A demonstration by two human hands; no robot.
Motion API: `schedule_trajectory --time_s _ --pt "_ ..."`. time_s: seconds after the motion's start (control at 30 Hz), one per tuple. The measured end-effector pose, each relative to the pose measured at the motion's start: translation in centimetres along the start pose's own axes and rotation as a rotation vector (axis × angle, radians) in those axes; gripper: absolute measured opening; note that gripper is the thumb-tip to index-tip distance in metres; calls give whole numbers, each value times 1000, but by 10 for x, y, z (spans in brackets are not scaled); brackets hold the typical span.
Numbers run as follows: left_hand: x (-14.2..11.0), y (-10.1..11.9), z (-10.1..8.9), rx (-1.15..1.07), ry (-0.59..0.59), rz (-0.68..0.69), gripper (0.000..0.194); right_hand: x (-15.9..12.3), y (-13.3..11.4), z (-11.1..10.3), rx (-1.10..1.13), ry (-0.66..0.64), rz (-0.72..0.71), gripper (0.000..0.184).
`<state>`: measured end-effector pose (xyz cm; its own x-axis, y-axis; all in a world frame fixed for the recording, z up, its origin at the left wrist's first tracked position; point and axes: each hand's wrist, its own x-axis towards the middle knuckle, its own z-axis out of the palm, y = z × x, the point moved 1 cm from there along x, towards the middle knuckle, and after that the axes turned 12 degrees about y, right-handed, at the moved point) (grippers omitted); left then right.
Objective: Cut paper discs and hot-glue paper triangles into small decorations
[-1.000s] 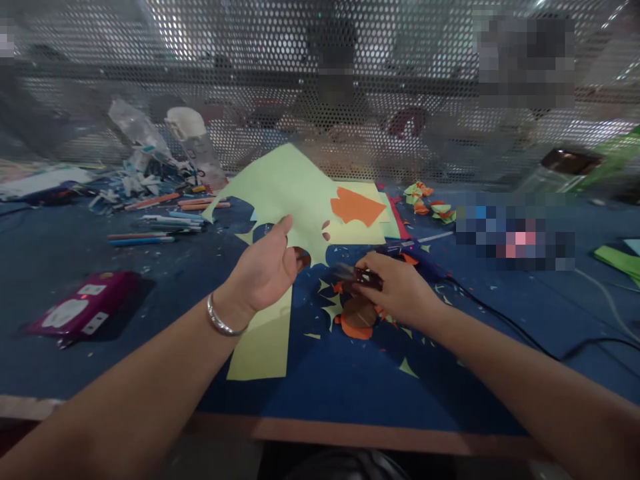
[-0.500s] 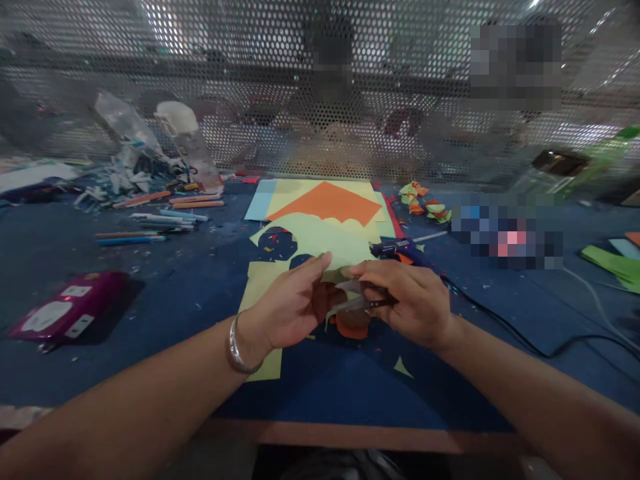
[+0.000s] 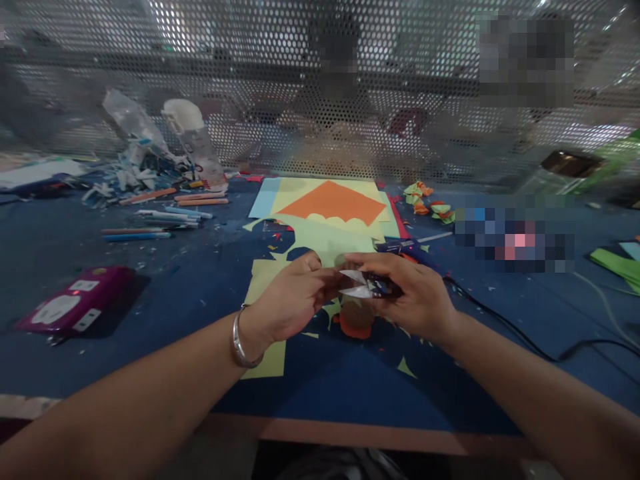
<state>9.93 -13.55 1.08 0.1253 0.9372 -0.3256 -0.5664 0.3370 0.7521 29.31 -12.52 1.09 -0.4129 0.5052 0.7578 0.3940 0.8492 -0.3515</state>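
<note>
Centre frame, the right hand (image 3: 413, 293) grips scissors (image 3: 369, 287) rearward, apparently keeping the parted blades (image 3: 355, 292) free toward the left hand (image 3: 287, 297), curled, its hold hidden; pale-green paper (image 3: 325, 241) lies just above.

Upper frame, full width: perforated metal screen (image 3: 240, 40). Upper left: 1 clear bottle (image 3: 203, 150), white lid; clear plastic bag (image 3: 133, 120) just left of it. Left: slim pens (image 3: 136, 237), orange and blue, lying in loose groups. Lower left: 1 purple case (image 3: 80, 300), white patches. Upper right: 1 clear container (image 3: 560, 175), brown lid. Lower right: black cable (image 3: 556, 361).
</note>
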Motion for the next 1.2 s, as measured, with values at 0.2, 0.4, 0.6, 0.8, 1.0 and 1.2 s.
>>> schedule_trajectory --time_s 0.2,0.4,0.6,0.8,1.0,1.2 --pt "-4 -7 7 -86 -27 -110 20 2 -1 1 -35 93 -9 28" --pt "-6 -19 10 -98 -143 -58 19 3 -3 3 -96 134 -1 30" --pt "0 -17 -1 -98 -101 -15 22 3 -3 2 -53 93 14 29" --pt "-2 -15 4 -108 -109 -83 22 1 -3 3 -63 113 -11 27" --pt "-10 -17 15 -160 -94 -43 23 0 -2 3 -131 147 -20 27" --pt "-7 -16 13 -143 -31 -14 20 0 -4 0 -134 212 32 25"
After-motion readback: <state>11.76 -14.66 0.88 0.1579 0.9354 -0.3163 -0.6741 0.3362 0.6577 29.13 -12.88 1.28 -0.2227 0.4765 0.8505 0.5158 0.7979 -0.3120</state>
